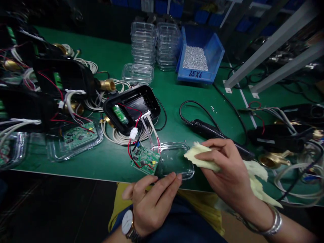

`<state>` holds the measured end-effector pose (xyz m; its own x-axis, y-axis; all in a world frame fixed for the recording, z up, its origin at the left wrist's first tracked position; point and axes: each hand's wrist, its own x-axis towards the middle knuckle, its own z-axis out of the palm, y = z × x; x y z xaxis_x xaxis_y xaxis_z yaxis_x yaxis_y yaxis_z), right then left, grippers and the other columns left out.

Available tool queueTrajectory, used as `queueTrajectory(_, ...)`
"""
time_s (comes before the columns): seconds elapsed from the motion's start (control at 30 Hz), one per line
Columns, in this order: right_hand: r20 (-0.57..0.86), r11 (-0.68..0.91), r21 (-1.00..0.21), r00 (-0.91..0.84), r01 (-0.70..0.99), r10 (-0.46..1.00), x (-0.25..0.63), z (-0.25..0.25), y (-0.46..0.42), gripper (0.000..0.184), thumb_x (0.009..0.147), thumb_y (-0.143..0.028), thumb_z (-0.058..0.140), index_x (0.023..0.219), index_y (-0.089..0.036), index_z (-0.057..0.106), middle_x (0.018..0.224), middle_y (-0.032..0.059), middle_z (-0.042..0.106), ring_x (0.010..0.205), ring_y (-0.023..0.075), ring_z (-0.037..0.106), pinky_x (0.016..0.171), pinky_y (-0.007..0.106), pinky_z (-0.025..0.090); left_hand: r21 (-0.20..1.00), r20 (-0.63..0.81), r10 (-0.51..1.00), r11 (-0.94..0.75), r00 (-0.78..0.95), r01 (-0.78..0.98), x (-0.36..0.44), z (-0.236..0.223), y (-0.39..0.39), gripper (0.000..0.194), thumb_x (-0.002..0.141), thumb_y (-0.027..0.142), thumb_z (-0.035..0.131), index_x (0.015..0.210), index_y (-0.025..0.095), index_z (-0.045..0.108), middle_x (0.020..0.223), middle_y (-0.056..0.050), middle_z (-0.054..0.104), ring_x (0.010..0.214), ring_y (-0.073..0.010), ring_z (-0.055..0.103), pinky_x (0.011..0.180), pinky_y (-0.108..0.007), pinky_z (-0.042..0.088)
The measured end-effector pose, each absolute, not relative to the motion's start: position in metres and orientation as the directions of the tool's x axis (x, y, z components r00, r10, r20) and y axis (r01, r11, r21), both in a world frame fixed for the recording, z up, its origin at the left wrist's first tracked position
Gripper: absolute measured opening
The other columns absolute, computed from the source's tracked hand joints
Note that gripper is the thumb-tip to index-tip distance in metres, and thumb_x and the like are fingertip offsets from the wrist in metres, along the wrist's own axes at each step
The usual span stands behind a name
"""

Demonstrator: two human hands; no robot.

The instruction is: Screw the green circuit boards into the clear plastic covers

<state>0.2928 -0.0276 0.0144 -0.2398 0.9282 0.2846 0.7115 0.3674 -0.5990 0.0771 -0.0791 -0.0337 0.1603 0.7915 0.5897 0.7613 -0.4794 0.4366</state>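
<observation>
Clear cover [176, 162] flat on the green tabletop [172, 101], close to its near edge, with the circuit board [146, 159] overlapping its left end

To wipe well, by judgement: keep the near rim steady, fold the pale yellow cloth [204, 158] into a smooth pad, press lightly into the corners, stroke rightward away from the board, and avoid snagging the red wires [129, 148]

Relative to the fingers: near rim apparently pinched between thumb and forefinger of the left hand [153, 204], other fingers bent, just below the board; right end of the cover just beside the cloth, pinched in the fingers of the right hand [226, 177]; cloth touching cover or not, impossible to tell

Farther out: black housing [152, 101] with green battery [120, 114], beyond and leftward; black power screwdriver [209, 130] beyond the right hand; stacked clear covers [143, 45] and blue bin [199, 77] of small metal pieces at the far side
</observation>
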Motion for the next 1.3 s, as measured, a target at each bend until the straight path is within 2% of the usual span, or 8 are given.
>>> queueTrajectory(0.1,0.207,0.435,-0.511,-0.385,0.741,0.899,0.289,0.011,-0.029,0.017,0.092,-0.010,0.062,0.102,-0.020,0.069,0.123,0.0112,0.048,0.103,0.0251,0.053,0.083,0.043,0.050,0.439,0.575,0.794,-0.504,0.198,0.744,0.076,-0.034,-0.079,0.026,0.090,0.015,0.069,0.109,0.030,0.076,0.105,0.013,0.078,0.085,-0.0192,0.057,0.071,-0.035,0.038)
queueTrajectory(0.17,0.116,0.496,-0.452,-0.503,0.741,0.856,0.291,0.014,-0.031,0.015,0.094,-0.022,0.066,0.108,-0.019,0.069,0.133,0.0139,0.047,0.111,0.0308,0.049,0.088,0.050,0.049,0.443,0.574,0.795,-0.502,0.195,0.743,0.076,-0.034,-0.079,0.026,0.090,0.015,0.068,0.109,0.031,0.076,0.105,0.012,0.078,0.086,-0.0194,0.056,0.073,-0.035,0.038)
queueTrajectory(0.27,0.022,0.542,-0.417,-0.588,0.730,0.808,0.296,0.021,-0.032,0.039,0.093,-0.043,0.070,0.122,-0.018,0.066,0.147,0.0161,0.038,0.118,0.0350,0.045,0.092,0.055,0.049,0.458,0.577,0.799,-0.487,0.168,0.744,0.077,-0.034,-0.079,0.026,0.091,0.015,0.067,0.109,0.032,0.076,0.102,0.012,0.079,0.087,-0.0191,0.056,0.074,-0.035,0.037)
queueTrajectory(0.43,0.002,0.533,-0.426,-0.589,0.731,0.808,0.301,0.019,-0.032,0.027,0.097,-0.026,0.065,0.124,-0.025,0.066,0.139,0.0128,0.042,0.116,0.0302,0.047,0.092,0.050,0.050,0.468,0.591,0.796,-0.468,0.128,0.750,0.079,-0.035,-0.079,0.026,0.089,0.016,0.071,0.107,0.033,0.076,0.099,0.013,0.079,0.086,-0.0191,0.055,0.074,-0.035,0.036)
queueTrajectory(0.7,0.056,0.504,-0.484,-0.550,0.715,0.833,0.300,0.011,-0.035,0.021,0.095,-0.020,0.067,0.115,-0.026,0.069,0.123,0.0096,0.049,0.106,0.0263,0.050,0.083,0.043,0.049,0.469,0.582,0.801,-0.473,0.142,0.746,0.079,-0.036,-0.079,0.028,0.088,0.015,0.070,0.109,0.033,0.076,0.101,0.013,0.079,0.086,-0.0194,0.056,0.073,-0.036,0.037)
queueTrajectory(0.97,-0.112,0.389,-0.572,-0.539,0.722,0.835,0.296,0.027,-0.022,0.009,0.095,-0.024,0.066,0.103,-0.027,0.071,0.117,0.0078,0.050,0.103,0.0253,0.051,0.083,0.041,0.047,0.467,0.585,0.797,-0.481,0.148,0.742,0.078,-0.033,-0.077,0.027,0.088,0.015,0.071,0.107,0.033,0.077,0.100,0.013,0.079,0.087,-0.0193,0.054,0.073,-0.036,0.036)
queueTrajectory(1.17,-0.027,0.087,-0.768,-0.168,0.634,0.985,0.320,0.053,-0.015,0.014,0.097,-0.038,0.065,0.107,-0.031,0.073,0.118,0.0029,0.059,0.110,0.0216,0.057,0.094,0.035,0.043,0.467,0.596,0.791,-0.477,0.134,0.745,0.079,-0.030,-0.075,0.026,0.086,0.016,0.074,0.104,0.034,0.077,0.097,0.014,0.079,0.087,-0.0197,0.053,0.074,-0.037,0.034)
queueTrajectory(1.3,-0.074,-0.008,-0.846,-0.103,0.533,0.992,0.328,0.057,-0.021,0.021,0.097,-0.042,0.064,0.113,-0.033,0.074,0.123,0.0031,0.059,0.115,0.0231,0.058,0.094,0.034,0.044,0.458,0.597,0.789,-0.487,0.148,0.744,0.079,-0.029,-0.074,0.029,0.083,0.013,0.076,0.102,0.034,0.077,0.094,0.012,0.080,0.085,-0.0196,0.054,0.074,-0.036,0.036)
